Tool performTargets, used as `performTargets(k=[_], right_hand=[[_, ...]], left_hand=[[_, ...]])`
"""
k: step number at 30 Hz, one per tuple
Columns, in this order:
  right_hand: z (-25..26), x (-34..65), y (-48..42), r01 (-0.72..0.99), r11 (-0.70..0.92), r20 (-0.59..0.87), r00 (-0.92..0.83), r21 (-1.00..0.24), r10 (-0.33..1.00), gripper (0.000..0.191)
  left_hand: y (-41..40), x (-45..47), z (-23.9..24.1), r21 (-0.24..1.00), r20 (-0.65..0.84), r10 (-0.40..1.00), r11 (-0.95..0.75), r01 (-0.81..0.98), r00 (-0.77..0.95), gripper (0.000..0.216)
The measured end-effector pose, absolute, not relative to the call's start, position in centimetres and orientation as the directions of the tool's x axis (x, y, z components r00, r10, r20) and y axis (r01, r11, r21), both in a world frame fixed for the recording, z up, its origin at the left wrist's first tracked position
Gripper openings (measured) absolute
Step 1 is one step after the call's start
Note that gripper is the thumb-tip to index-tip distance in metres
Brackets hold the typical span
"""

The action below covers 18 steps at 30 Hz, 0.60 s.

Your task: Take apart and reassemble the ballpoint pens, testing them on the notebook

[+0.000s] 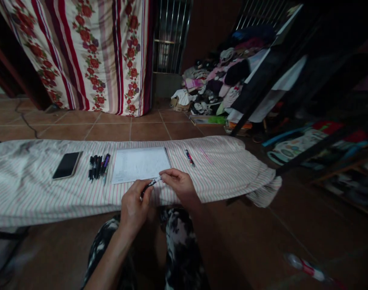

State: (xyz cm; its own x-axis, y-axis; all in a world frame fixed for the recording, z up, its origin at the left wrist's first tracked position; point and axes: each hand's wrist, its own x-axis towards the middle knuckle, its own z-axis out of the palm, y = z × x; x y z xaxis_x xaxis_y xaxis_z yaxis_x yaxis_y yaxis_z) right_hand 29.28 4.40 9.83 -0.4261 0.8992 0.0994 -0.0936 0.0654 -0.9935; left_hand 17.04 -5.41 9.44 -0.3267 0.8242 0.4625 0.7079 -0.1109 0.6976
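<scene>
Head view — my left hand [135,207] and right hand [179,185] both pinch a dark pen [149,185] — held low over the striped cloth [66,201], within reach of the spiral notebook [141,164].

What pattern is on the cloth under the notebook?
The cloth has thin pink and grey stripes on white, best in the head view.

The person wears loose trousers [183,245] in a blotchy black-and-white print over both legs, at the near edge of the view; the left hand [135,207], right hand [179,185] and forearms [107,257] are bare.
</scene>
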Motion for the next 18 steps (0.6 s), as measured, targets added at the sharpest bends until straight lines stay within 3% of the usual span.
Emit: performTargets(k=[11,14,18], right_hand=[[12.6,33.2,-5.5,-0.046,0.111,0.12,-0.39,-0.993,0.913,0.033],[12.5,33.9,-7.2,-0.078,0.09,0.113,-0.377,-0.993,0.919,0.034],[11.9,34.7,-8.5,-0.165,0.029,0.098,-0.426,-0.986,0.899,0.036]], left_hand=[[-14.8,22.1,12.1,0.526,0.666,0.694,-0.179,0.831,-0.273,0.016],[-16.1,22.9,11.9,0.572,0.637,0.713,-0.182,0.8,-0.294,0.015],[-17.0,23.2,11.1,0.746,0.48,0.787,-0.134,0.652,-0.388,0.015]])
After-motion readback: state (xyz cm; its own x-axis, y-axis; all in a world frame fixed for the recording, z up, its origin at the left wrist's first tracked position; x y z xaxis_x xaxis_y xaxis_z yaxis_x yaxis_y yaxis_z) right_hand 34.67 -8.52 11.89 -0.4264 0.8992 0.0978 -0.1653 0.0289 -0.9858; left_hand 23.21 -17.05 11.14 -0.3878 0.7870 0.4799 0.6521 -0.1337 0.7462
